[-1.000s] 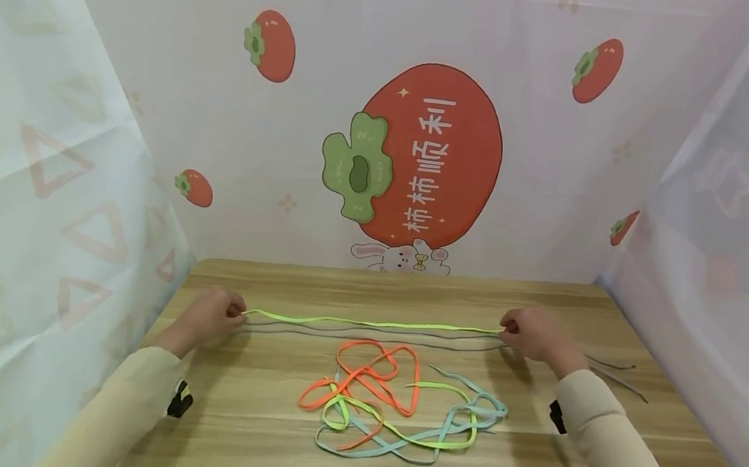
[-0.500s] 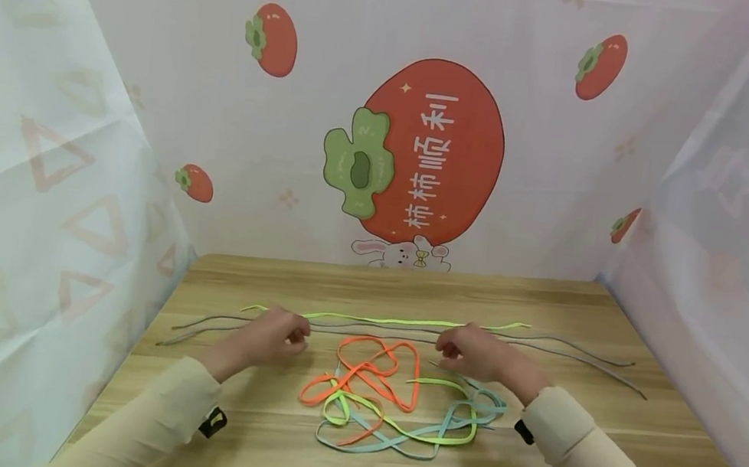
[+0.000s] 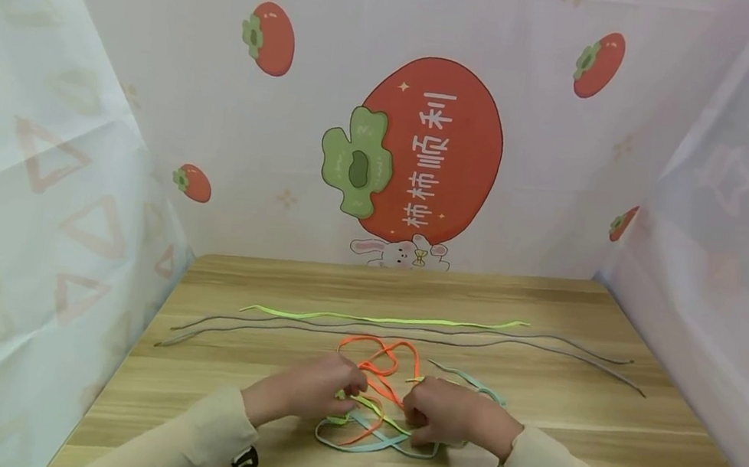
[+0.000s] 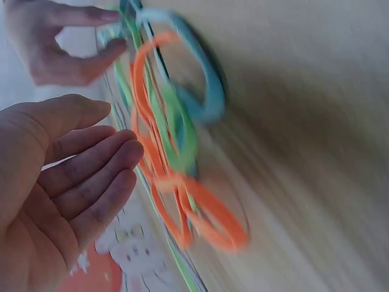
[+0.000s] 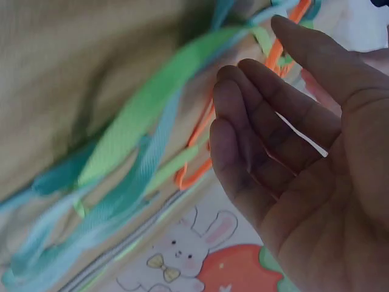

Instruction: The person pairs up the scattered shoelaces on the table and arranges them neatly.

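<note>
Lying tangled at the lower centre of the head view, an orange lace (image 4: 228, 239), a green lace (image 5: 143, 100) and a blue lace (image 4: 211, 94) spread between your left hand (image 3: 311, 387) and your right hand (image 3: 454, 414), partly hidden by both. Your left hand hangs at the left part of them, its thumb held apart from loosely bent fingers. Your right hand is at the right part, thumb likewise clear of softly curved fingers. Whether either one touches a lace, you cannot tell. Just above them in the frame, a lime lace (image 3: 371, 319) and two grey laces (image 3: 308, 328) stretch side by side across the table (image 3: 601, 433).
</note>
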Tool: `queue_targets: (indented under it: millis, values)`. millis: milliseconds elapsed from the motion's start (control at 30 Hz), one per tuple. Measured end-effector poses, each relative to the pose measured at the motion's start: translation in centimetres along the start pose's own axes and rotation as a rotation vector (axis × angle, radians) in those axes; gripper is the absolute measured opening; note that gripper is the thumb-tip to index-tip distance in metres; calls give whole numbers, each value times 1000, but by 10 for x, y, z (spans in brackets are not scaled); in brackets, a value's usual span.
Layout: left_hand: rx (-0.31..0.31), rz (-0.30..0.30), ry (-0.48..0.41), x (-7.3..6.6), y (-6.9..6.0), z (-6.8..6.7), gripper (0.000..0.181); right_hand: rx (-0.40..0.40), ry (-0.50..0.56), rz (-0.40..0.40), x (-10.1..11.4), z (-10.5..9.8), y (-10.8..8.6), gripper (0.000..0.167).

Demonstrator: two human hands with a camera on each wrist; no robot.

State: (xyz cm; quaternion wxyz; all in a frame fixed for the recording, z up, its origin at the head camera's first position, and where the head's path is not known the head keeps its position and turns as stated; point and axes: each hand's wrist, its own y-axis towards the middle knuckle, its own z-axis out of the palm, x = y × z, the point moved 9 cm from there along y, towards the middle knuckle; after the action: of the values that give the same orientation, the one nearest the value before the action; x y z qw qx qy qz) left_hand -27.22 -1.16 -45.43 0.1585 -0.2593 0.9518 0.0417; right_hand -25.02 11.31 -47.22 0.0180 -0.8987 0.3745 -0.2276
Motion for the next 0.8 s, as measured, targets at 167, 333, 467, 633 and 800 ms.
queue_targets:
  millis: [167, 333, 467, 633, 800]
  values:
    - [18, 56, -29, -24, 9, 9, 11, -32, -62, -28, 7, 6, 1, 29]
    - [12, 70, -73, -32, 14, 15, 16, -52, -27, -84, 12, 5, 1, 22]
    - [8, 81, -166, -32, 15, 18, 19, -47, 66, -126, 20, -3, -1, 15]
    - [3, 115, -360, -33, 16, 17, 17, -60, 181, -186, 34, -23, -9, 14]
    - [-5, 115, -613, -30, 15, 9, 19, -80, 273, -200, 36, -42, -15, 16]
